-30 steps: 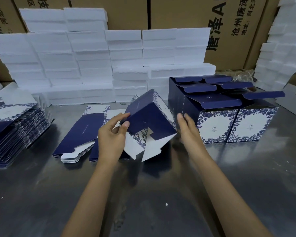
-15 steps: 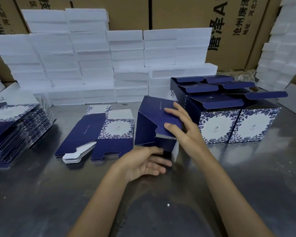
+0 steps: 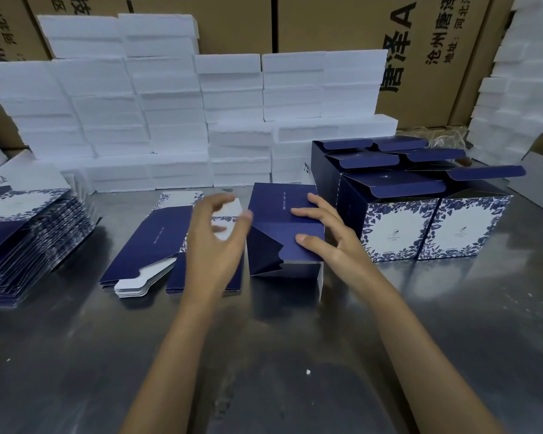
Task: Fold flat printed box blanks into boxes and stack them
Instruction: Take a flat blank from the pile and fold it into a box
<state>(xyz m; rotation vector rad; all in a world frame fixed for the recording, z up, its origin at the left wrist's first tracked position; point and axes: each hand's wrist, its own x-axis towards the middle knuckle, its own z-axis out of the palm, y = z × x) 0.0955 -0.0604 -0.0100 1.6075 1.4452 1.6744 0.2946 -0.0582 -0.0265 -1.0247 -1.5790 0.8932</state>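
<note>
A person's right hand (image 3: 329,236) presses straight fingers on a navy half-folded box (image 3: 282,233) on the steel table (image 3: 76,355); the left hand (image 3: 215,242) hovers spread, just left of it. Finished boxes (image 3: 420,208) stand right of it, flat blanks (image 3: 157,242) left. Cartons (image 3: 420,57) behind it read "沧州唐泽".

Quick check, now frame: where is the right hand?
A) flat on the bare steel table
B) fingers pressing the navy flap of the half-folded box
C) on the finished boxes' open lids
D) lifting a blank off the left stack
B: the right hand has straight fingers laid on the navy flap of the half-folded box, which stands on the table just left of the finished boxes.
</note>
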